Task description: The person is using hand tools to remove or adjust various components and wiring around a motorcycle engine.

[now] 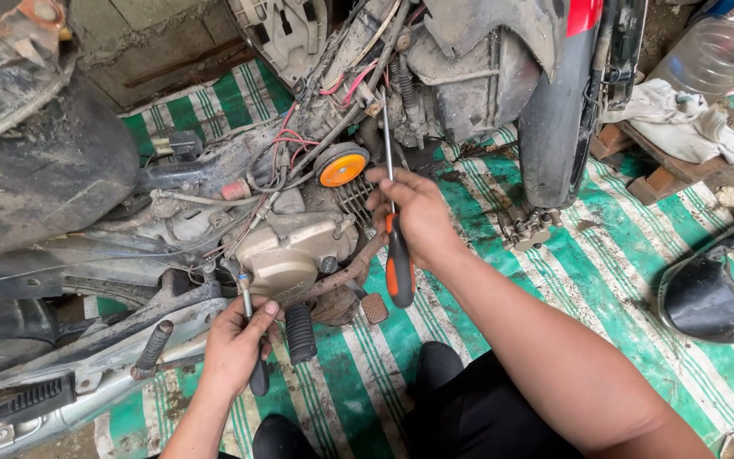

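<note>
A stripped, dirty motorcycle lies on its side, its tan engine cover at the centre. My right hand grips a long screwdriver with an orange and black handle; its shaft runs up toward the wiring above an orange round cap. My left hand holds a second tool with a dark handle, its metal tip against the lower left edge of the engine cover. A black footpeg sticks out just right of that hand.
The front tyre stands at the upper right beside a brake caliper. A green and white striped mat covers the ground. White rag, plastic bottle and a black fairing piece lie on the right.
</note>
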